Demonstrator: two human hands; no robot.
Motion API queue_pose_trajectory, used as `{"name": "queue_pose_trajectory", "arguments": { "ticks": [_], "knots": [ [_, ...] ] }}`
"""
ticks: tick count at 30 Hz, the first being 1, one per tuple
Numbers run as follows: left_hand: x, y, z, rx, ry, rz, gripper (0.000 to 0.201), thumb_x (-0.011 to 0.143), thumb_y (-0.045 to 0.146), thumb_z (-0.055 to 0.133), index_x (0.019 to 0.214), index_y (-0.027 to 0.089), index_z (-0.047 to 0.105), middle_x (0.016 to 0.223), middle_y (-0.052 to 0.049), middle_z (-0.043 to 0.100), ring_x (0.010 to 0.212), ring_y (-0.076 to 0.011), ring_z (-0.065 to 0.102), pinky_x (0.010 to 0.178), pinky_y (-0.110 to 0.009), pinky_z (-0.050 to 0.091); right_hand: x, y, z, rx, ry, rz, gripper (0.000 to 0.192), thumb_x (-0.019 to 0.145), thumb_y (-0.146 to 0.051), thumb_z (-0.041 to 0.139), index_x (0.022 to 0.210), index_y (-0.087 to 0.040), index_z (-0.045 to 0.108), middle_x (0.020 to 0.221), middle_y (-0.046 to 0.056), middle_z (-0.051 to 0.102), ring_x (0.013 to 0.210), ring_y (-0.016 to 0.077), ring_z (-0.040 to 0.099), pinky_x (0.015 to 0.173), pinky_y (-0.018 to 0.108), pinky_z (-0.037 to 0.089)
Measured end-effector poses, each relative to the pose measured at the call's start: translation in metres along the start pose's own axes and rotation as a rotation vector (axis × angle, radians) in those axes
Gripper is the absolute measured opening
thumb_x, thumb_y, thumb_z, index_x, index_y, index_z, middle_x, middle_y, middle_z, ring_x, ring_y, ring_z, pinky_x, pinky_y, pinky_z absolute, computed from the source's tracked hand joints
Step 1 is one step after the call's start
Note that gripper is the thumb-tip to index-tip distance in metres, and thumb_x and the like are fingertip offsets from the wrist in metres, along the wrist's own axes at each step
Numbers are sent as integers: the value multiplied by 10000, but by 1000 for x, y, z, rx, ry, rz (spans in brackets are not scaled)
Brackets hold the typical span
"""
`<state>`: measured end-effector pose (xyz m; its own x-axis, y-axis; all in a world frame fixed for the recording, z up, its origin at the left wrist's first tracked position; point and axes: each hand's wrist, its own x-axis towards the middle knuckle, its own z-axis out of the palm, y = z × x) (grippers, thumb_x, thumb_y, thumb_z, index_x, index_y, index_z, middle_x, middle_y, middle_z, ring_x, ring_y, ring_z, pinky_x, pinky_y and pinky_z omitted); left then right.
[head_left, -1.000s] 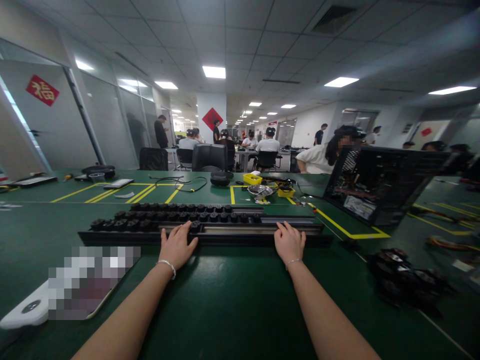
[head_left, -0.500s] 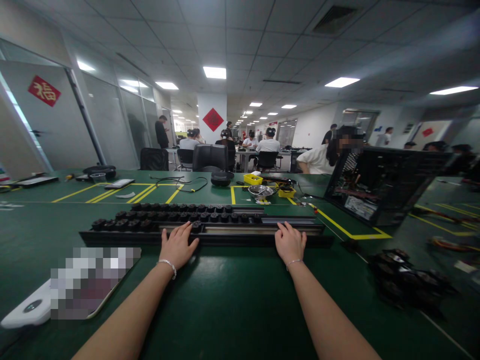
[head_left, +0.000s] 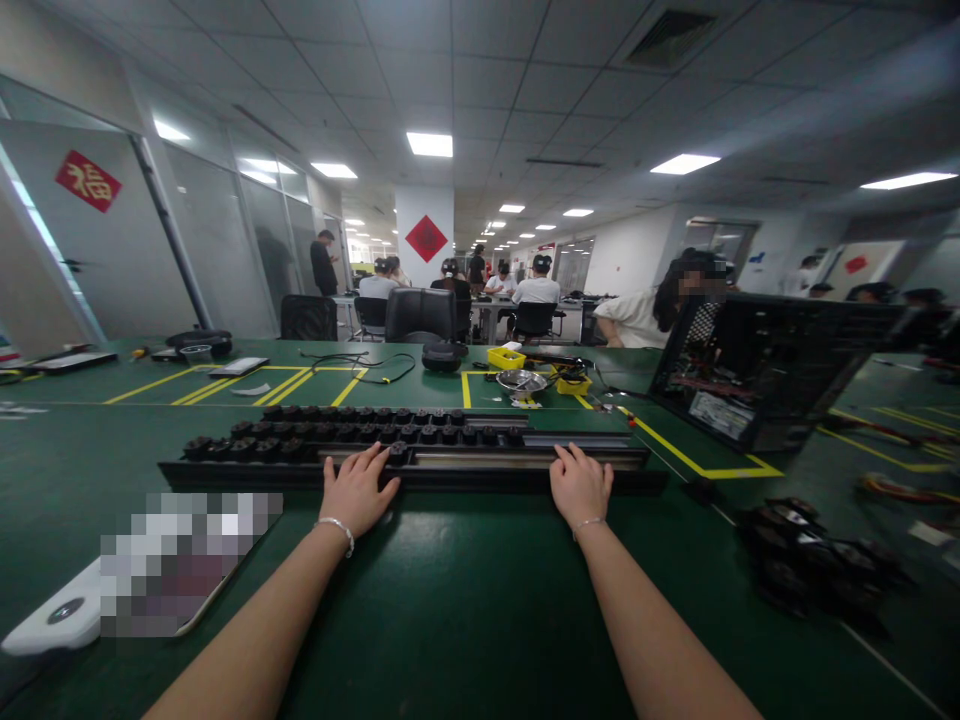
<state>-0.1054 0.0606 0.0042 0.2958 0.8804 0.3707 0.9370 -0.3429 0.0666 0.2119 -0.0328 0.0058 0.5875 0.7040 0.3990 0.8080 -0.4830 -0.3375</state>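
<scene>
A long black tray [head_left: 480,478] with rails lies across the green table [head_left: 465,600] in front of me. Rows of small black round parts [head_left: 352,433] fill its left and middle rails. My left hand [head_left: 357,493] rests flat on the tray's near edge, its fingers spread and touching the nearest parts. My right hand [head_left: 579,487] lies flat on the near edge further right, where the rails are bare metal. Neither hand grips anything.
A white device [head_left: 56,620] lies at the near left. An open black computer case [head_left: 757,370] stands at the right, a heap of black parts [head_left: 810,570] in front of it. Yellow bins [head_left: 504,357], a metal bowl [head_left: 520,381] and cables lie beyond. Several people sit at far tables.
Both hands stay on the tray's near edge; the left fingers shifted very slightly. People in the background have moved.
</scene>
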Motion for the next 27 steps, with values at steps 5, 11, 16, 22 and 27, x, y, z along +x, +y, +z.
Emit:
{"name": "queue_pose_trajectory", "arguments": {
  "ticks": [5,11,16,22,27],
  "knots": [
    [0,2,-1,3,-12,-9,543,801,492,369,1297,278,421,1407,-41,390,1257,-305,349,1036,-627,117,1,0,0,-13,-20,-3,453,856,-301,284,1212,-261,561,1326,25,477,1174,217,402,1053,454,113],
    [0,2,0,11,-13,-6,544,795,492,381,1300,293,414,1408,-37,389,1248,-313,358,1031,-637,113,1,1,4,-9,25,0,438,849,-285,305,1190,-262,578,1308,30,495,1145,213,419,1047,453,118],
    [0,4,0,-3,-9,-9,545,796,485,386,1303,287,409,1410,-38,385,1237,-313,364,1023,-650,102,1,2,6,-1,36,-1,436,844,-279,308,1181,-259,585,1301,31,501,1141,212,422,1047,456,113],
    [-1,6,-2,5,-14,-14,554,788,493,393,1301,284,410,1411,-45,383,1249,-319,350,1018,-661,95,1,1,3,-7,18,-2,441,848,-282,301,1191,-260,577,1310,30,493,1153,213,416,1050,456,110],
    [-2,8,2,-1,-18,8,580,793,468,388,1331,253,363,1406,-58,388,1288,-301,307,1021,-671,59,1,1,2,-19,5,-5,444,849,-277,300,1204,-262,567,1316,30,487,1156,214,416,1052,458,114]
  ]
}}
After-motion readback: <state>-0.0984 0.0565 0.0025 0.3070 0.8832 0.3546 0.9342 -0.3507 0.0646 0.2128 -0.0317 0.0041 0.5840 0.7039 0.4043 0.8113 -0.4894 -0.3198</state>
